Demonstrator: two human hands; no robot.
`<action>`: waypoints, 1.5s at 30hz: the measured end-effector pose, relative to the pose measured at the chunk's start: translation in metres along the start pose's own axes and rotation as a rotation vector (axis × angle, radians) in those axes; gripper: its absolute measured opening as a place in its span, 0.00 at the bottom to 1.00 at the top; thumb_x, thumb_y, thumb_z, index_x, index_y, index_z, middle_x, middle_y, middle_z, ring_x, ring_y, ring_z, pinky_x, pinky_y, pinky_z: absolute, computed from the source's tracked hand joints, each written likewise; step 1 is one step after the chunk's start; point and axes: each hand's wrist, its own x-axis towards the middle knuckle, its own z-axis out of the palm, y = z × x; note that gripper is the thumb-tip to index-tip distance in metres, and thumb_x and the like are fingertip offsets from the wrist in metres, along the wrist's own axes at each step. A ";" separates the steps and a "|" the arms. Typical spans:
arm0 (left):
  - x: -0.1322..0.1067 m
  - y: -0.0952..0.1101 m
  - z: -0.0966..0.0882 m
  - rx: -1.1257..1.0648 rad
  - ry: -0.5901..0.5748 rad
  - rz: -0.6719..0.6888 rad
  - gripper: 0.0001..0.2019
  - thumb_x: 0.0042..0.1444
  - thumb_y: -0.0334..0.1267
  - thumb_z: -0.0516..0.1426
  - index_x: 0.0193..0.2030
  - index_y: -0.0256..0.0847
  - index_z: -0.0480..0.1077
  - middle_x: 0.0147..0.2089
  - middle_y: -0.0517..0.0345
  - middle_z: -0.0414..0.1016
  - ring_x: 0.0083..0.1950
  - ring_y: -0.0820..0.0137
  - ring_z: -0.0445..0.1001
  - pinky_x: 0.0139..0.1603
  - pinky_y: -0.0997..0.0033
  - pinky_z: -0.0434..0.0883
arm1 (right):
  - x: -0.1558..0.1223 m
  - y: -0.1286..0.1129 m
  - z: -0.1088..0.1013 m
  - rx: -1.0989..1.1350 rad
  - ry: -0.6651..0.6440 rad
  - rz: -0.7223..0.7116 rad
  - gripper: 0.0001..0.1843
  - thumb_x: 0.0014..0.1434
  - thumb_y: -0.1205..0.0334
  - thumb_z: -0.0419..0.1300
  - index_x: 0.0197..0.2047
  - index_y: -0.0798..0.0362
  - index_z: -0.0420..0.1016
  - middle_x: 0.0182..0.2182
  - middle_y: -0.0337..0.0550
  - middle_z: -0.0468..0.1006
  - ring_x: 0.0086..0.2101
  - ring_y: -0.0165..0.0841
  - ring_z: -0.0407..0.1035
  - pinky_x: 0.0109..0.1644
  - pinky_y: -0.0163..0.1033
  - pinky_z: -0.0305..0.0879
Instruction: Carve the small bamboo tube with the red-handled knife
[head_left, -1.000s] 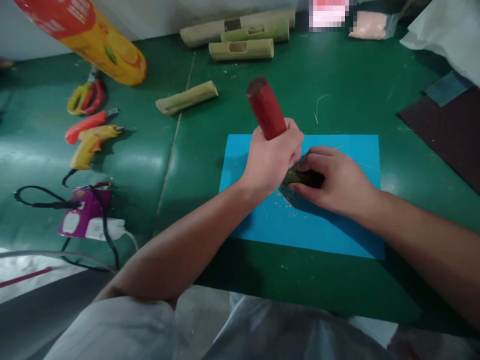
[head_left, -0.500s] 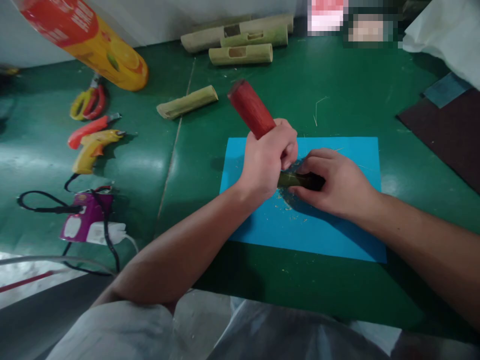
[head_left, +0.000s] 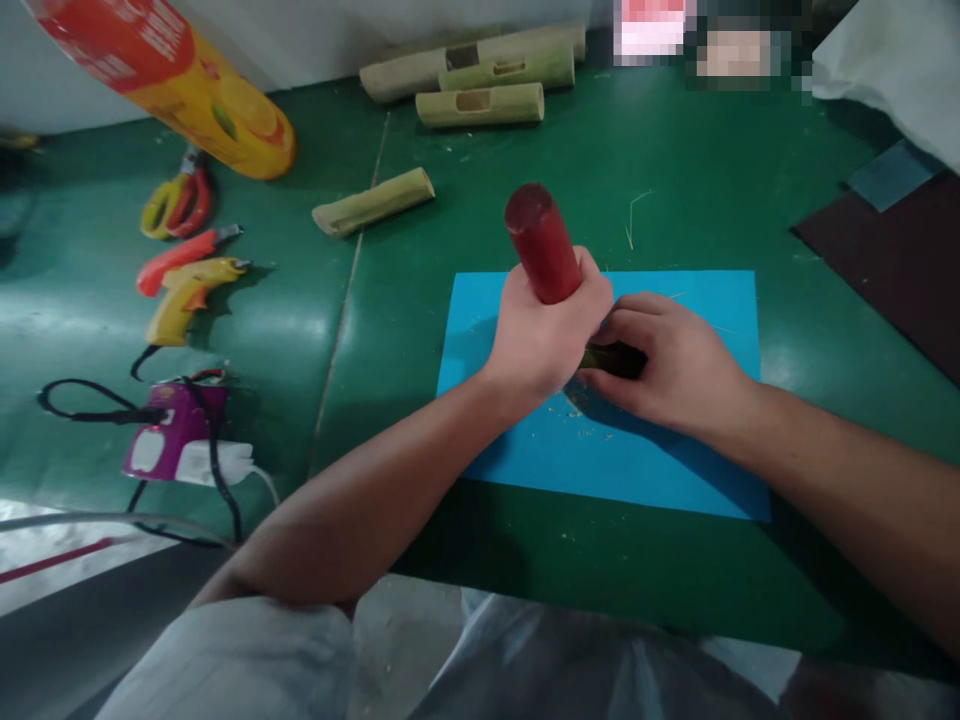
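Note:
My left hand (head_left: 551, 325) is closed around a thick red handle (head_left: 541, 240) whose blunt end points up. The working end of that tool is hidden below my fist, so its kind does not show. Close beside it, my right hand (head_left: 667, 355) grips a short dark green bamboo piece (head_left: 619, 360) between thumb and fingers. The bamboo lies over a blue sheet (head_left: 675, 480), its left end covered by my left hand. Pale shavings (head_left: 589, 430) are scattered on the sheet.
Cut bamboo tubes (head_left: 480, 104) lie at the back, and one bamboo piece (head_left: 375, 202) lies nearer. To the left are an orange drink bottle (head_left: 225, 110), scissors (head_left: 176, 200), a red-handled cutter (head_left: 176, 262), a yellow glue gun (head_left: 184, 300) and a purple power adapter (head_left: 176, 430) with cables.
My left hand has moved slightly right, and the red handle has swung from leaning left to more upright. My right hand and the bamboo stay almost where they were.

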 end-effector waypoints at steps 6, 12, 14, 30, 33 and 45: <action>0.005 -0.008 -0.008 -0.184 -0.208 -0.028 0.20 0.56 0.30 0.56 0.18 0.44 0.51 0.18 0.66 0.49 0.20 0.79 0.45 0.24 0.67 0.43 | 0.000 0.002 0.001 0.027 0.000 -0.047 0.08 0.59 0.58 0.69 0.33 0.48 0.75 0.33 0.46 0.80 0.40 0.42 0.72 0.45 0.48 0.66; 0.001 -0.011 -0.001 -0.162 0.015 0.062 0.20 0.59 0.27 0.57 0.19 0.44 0.56 0.19 0.66 0.54 0.22 0.77 0.50 0.26 0.67 0.52 | 0.000 0.003 -0.001 0.008 0.026 -0.040 0.08 0.58 0.58 0.70 0.33 0.48 0.75 0.33 0.46 0.79 0.39 0.43 0.72 0.43 0.48 0.65; 0.000 -0.010 -0.001 -0.133 0.001 0.035 0.19 0.58 0.26 0.58 0.19 0.44 0.58 0.19 0.65 0.55 0.22 0.77 0.50 0.26 0.66 0.52 | 0.000 0.003 -0.001 0.012 0.021 -0.037 0.08 0.58 0.58 0.70 0.33 0.47 0.75 0.33 0.46 0.79 0.39 0.43 0.72 0.43 0.48 0.65; 0.010 0.001 -0.009 -0.243 -0.048 0.152 0.30 0.71 0.61 0.61 0.22 0.44 0.67 0.21 0.59 0.70 0.21 0.73 0.56 0.25 0.64 0.50 | 0.002 0.002 -0.001 -0.014 0.012 -0.034 0.08 0.59 0.57 0.70 0.34 0.50 0.77 0.35 0.47 0.80 0.40 0.42 0.71 0.45 0.47 0.64; 0.009 0.003 -0.007 -0.281 -0.008 0.193 0.31 0.73 0.63 0.58 0.23 0.44 0.71 0.25 0.56 0.73 0.24 0.72 0.61 0.26 0.64 0.52 | 0.002 0.003 -0.001 -0.020 0.007 -0.033 0.09 0.59 0.55 0.70 0.35 0.50 0.78 0.36 0.47 0.81 0.40 0.42 0.71 0.45 0.47 0.63; 0.010 -0.003 -0.011 -0.202 0.087 0.162 0.26 0.67 0.67 0.61 0.32 0.47 0.74 0.26 0.63 0.61 0.22 0.73 0.55 0.25 0.62 0.47 | 0.002 0.002 0.002 -0.055 0.022 -0.046 0.09 0.58 0.56 0.70 0.37 0.50 0.78 0.37 0.49 0.82 0.40 0.43 0.71 0.46 0.48 0.63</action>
